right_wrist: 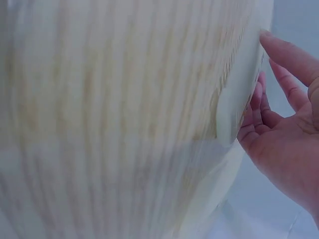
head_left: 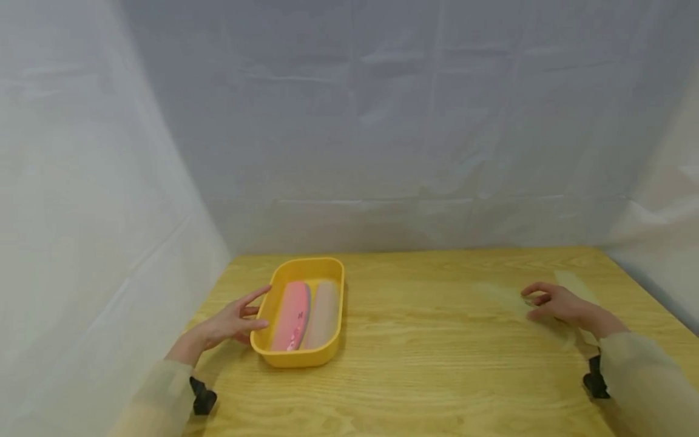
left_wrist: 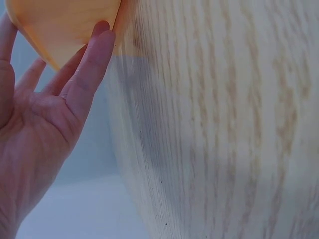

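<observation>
A yellow tray (head_left: 297, 359) stands on the left part of the wooden table. Inside it lie a long pink case (head_left: 292, 312) with a curved grey edge and, to its right, a pale beige case (head_left: 323, 315). My left hand (head_left: 229, 325) touches the tray's left side, its fingers spread along the rim. In the left wrist view, fairly straight fingers (left_wrist: 92, 64) rest against the tray's outer wall. Far to the right, my right hand (head_left: 562, 308) is low over the table, loosely bent, beside a pale translucent strip (right_wrist: 232, 107).
The wooden table (head_left: 415, 340) has pale patches (head_left: 573, 285) around the right hand. White sheeting (head_left: 382, 152) hangs behind the table and on both sides. A black wrist camera (head_left: 203, 397) is strapped at the left sleeve, another (head_left: 595, 382) at the right.
</observation>
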